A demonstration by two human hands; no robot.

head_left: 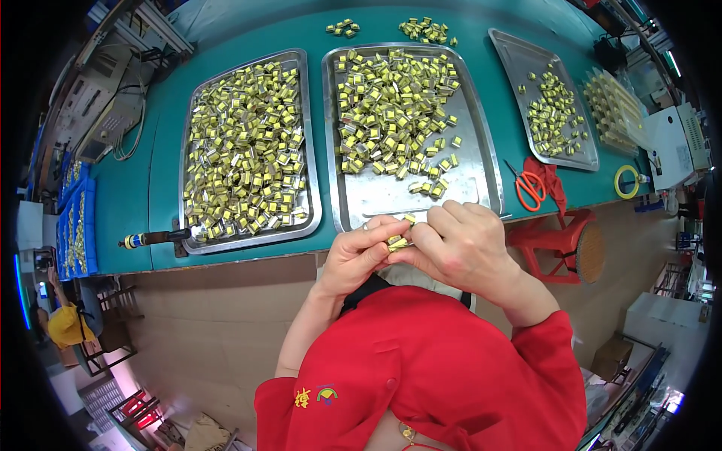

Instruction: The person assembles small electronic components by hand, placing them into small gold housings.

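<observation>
Both hands meet over the near edge of the bench (226, 259). The left hand (353, 259) and right hand (466, 244) pinch 1 small yellow part (397, 242) between their fingers, close for a good look; the middle tray (376, 197) lies just beyond the fingers for easy reach.

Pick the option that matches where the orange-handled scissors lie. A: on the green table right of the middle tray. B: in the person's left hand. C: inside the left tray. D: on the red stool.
A: the scissors lie on the bare green table, between the middle tray and the right tray, above the red stool.
</observation>
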